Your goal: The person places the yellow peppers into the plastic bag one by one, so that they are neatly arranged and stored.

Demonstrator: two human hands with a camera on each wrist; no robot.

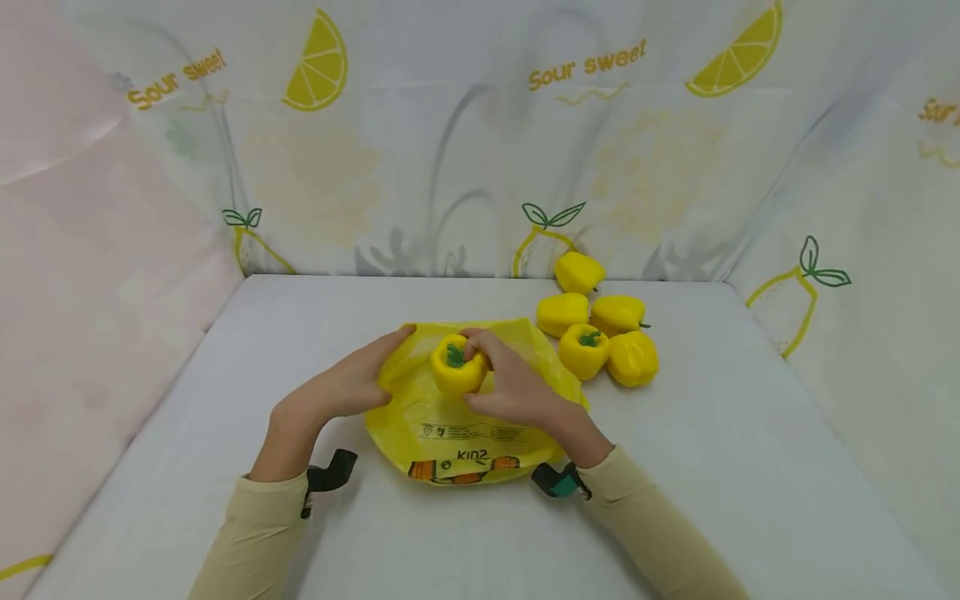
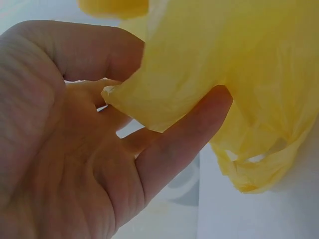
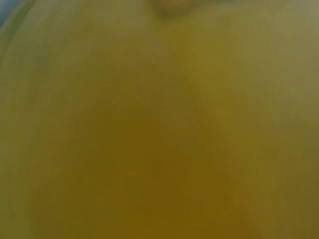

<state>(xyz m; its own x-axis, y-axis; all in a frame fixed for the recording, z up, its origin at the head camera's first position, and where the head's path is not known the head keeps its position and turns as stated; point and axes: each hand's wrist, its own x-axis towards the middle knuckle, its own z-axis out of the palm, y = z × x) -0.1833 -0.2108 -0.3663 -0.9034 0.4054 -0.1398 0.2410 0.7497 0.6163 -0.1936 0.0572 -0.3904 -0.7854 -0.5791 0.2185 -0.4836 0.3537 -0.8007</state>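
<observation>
A yellow bell pepper (image 1: 455, 379) with a green stem is gripped by my right hand (image 1: 513, 387) over the yellow plastic bag (image 1: 408, 417). The bag lies on the table with printed figures near its front edge. My left hand (image 1: 341, 383) is at the bag's left side, thumb and forefinger spread wide against the film. In the left wrist view, the bag film (image 2: 184, 59) drapes between the thumb and the extended forefinger of the left hand (image 2: 89, 149), hiding the thumb tip. Blurred yellow film (image 3: 149, 124) fills the right wrist view and hides the right fingers.
Several more yellow bell peppers (image 1: 632, 358) lie in a cluster right of the bag, one (image 1: 579, 272) at the table's back edge. The table (image 1: 262, 333) has a white cover. Lemon-printed cloth (image 1: 450, 125) hangs behind it.
</observation>
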